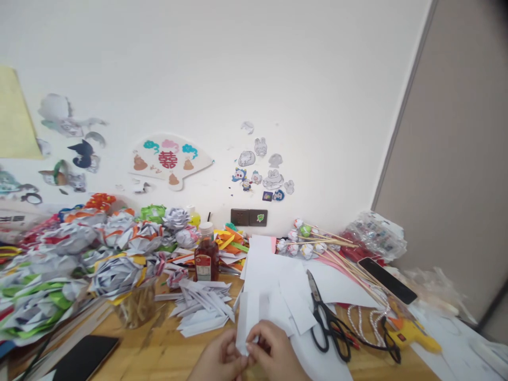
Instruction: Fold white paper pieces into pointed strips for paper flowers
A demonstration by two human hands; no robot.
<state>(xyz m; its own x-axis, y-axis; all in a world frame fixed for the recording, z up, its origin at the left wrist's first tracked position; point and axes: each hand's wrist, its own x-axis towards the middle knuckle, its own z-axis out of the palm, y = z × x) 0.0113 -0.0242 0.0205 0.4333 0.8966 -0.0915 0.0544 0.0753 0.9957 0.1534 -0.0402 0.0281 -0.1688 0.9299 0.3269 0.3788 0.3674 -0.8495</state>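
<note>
At the bottom centre, my left hand point(220, 357) and my right hand point(275, 354) pinch the lower end of a narrow white paper strip point(248, 315), which stands upright between them. Both hands' fingers are closed on the strip, just above the wooden table point(166, 352). Left of the strip lies a pile of folded white paper pieces point(202, 309). White paper sheets point(278, 280) lie behind my hands.
Black scissors point(323, 317) lie right of my hands, a yellow glue gun point(413, 330) farther right. A brown bottle point(206, 258) stands behind the folded pile. Paper flowers point(79, 259) crowd the left. Flowers on sticks point(313, 243) and a phone point(387, 279) lie right; another phone point(85, 357) sits lower left.
</note>
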